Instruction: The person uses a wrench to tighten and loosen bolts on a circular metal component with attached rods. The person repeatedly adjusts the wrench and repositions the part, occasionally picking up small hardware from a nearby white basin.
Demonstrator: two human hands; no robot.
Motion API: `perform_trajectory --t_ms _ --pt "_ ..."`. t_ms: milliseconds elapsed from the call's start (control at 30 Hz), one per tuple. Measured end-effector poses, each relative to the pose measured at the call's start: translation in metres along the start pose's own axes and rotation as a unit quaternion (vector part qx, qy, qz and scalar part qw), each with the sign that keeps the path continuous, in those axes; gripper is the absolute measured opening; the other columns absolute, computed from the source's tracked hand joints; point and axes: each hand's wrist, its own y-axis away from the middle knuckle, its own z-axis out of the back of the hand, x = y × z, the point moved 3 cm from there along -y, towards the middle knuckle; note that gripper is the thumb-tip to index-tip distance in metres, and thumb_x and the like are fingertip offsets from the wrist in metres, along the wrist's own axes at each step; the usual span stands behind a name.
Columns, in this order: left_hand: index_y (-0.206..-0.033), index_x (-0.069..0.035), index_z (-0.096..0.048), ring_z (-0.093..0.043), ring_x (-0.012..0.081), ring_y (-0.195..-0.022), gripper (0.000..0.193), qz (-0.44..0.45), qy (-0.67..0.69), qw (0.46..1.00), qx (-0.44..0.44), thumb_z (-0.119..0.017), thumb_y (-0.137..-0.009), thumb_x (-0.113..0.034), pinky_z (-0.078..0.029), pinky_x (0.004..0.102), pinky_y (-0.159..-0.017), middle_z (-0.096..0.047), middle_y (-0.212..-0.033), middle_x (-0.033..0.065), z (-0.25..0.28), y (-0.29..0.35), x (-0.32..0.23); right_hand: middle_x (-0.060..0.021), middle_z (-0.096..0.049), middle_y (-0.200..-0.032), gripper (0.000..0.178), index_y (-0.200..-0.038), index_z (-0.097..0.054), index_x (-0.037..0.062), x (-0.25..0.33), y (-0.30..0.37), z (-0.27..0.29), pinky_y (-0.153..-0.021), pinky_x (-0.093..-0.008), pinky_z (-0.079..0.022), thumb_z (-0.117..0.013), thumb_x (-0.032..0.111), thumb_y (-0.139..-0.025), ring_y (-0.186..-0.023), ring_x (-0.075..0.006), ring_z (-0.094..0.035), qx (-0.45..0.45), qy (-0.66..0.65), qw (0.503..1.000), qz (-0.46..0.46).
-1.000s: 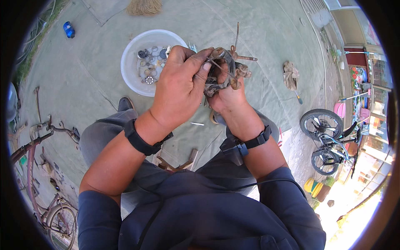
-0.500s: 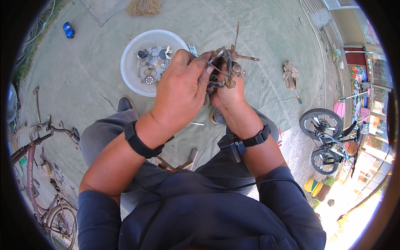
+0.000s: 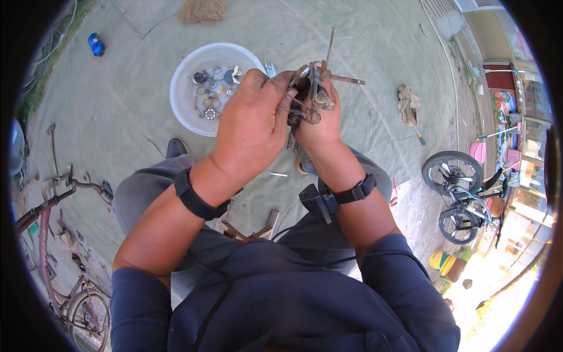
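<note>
Both hands are raised in front of me around a rusty metal assembly (image 3: 319, 97) with bent arms, bolts and thin rods, one rod pointing up and another to the right. My left hand (image 3: 252, 114) is closed on its left side, thumb and fingers pinching near a shiny curved piece (image 3: 304, 71). Beneath and behind the part, my right hand (image 3: 318, 129) wraps it from the right, most of its fingers hidden. Just beyond my left hand stands a white plastic basin (image 3: 182, 108) containing several small rings, bearings and metal bits.
Thin metal spokes (image 3: 270, 67) lie beside the basin. A crumpled rag (image 3: 407, 105) and a brush-like tool (image 3: 421, 139) are on the green ground sheet (image 3: 375, 47) to the right. Bicycles stand at left (image 3: 88, 311) and right (image 3: 454, 188); a straw broom (image 3: 201, 10) lies far off.
The rusty assembly has turned slightly and shifted a little left in my hands. My right wrist has rolled somewhat, and its thumb side now shows behind the part.
</note>
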Motion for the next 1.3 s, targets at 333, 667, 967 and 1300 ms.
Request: perform_trajectory --t_ms 333,667,967,1300 --pt "-0.113 -0.002 -0.066 -0.061 0.0379 -0.074 0.022 -0.004 0.004 1.000 -0.012 -0.061 -0.094 -0.012 -0.050 0.0448 -0.064 -0.058 -0.087 0.0191 -0.003 -0.001 0.003 -0.0019 -0.056 -0.073 0.046 -0.091 -0.057 0.0031 0.005 -0.009 0.001 -0.056 -0.0274 -0.043 -0.037 0.041 -0.107 -0.062 -0.0096 -0.050 0.010 0.102 0.990 0.092" --pt "-0.125 0.000 -0.062 -0.051 0.0108 -0.062 0.027 0.158 0.188 0.966 0.077 -0.051 -0.102 -0.011 -0.043 0.0267 -0.054 -0.059 -0.080 0.0042 -0.006 0.003 0.005 0.0018 -0.048 -0.065 0.041 -0.085 -0.055 0.0036 0.017 -0.015 0.004 -0.051 -0.0267 -0.033 -0.040 0.034 -0.108 -0.058 -0.0066 -0.038 0.018 0.135 0.982 0.130" --pt "-0.124 -0.001 -0.062 -0.046 0.0048 -0.052 0.030 0.276 0.295 0.902 0.153 -0.054 -0.104 -0.022 -0.038 0.0227 -0.045 -0.056 -0.072 -0.0014 0.010 0.003 0.003 -0.0018 -0.055 -0.068 0.043 -0.085 -0.056 0.0000 0.023 -0.016 0.009 -0.057 -0.0303 -0.041 -0.041 0.033 -0.108 -0.064 -0.0103 -0.047 0.040 0.219 0.958 0.181" --pt "-0.122 -0.001 -0.061 -0.046 0.0051 -0.050 0.030 0.351 0.315 0.864 0.178 -0.054 -0.104 -0.024 -0.037 0.0220 -0.044 -0.063 -0.078 0.0026 0.018 0.002 0.014 0.0009 -0.057 -0.075 0.041 -0.087 -0.059 0.0033 0.026 -0.018 0.012 -0.060 -0.0246 -0.040 -0.048 0.038 -0.105 -0.068 -0.0067 -0.047 0.087 0.205 0.962 0.157"
